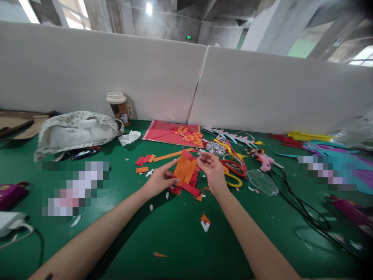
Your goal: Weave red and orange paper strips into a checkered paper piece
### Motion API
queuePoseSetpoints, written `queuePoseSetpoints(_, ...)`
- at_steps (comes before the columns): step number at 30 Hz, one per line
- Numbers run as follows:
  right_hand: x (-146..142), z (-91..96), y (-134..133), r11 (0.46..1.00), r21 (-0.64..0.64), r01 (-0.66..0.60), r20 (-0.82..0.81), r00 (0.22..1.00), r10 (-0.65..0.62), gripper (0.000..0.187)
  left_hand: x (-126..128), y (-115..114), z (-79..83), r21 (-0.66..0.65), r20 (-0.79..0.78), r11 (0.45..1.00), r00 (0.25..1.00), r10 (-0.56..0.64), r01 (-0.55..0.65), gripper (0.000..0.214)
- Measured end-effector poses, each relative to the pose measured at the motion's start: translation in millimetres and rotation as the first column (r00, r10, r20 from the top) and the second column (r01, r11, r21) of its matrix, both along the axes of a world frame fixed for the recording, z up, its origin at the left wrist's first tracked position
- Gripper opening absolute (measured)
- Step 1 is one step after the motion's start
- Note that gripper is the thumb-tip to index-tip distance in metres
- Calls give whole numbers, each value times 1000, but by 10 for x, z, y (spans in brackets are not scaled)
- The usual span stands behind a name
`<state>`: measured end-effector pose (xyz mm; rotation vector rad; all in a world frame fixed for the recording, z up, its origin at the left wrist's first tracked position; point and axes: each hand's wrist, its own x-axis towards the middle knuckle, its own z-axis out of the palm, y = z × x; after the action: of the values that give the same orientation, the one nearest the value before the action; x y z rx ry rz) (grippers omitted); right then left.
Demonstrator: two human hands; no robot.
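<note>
My left hand (159, 181) grips the left side of an orange and red paper piece (185, 169), its thumb lying across the lower left part. The piece is made of orange strips with red strips at its top and bottom, and it is tilted above the table. At its upper right edge, my right hand (214, 171) pinches with thumb and forefinger; the fingers hide the exact contact. Small paper scraps lie just below, with an orange and white scrap (205, 222) closer to me. A long orange strip (173, 154) lies behind my left hand.
On the green table (163, 249) a red sheet (163, 132) bears two checkered paper fish (192, 136). Scissors (233, 181), a clear scalloped plate (264, 182) and a pink glue gun (265, 162) with black cable lie right. A cup (118, 109) and cloth bag (77, 134) stand left.
</note>
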<state>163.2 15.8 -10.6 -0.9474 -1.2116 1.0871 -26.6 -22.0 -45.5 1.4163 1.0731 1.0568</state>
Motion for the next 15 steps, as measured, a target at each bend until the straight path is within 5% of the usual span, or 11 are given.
queuePoseSetpoints(15,5,-16,0,997,47,58,55,997,-60,27,28,-81,175,-13,44,1000,999,-5,6,90)
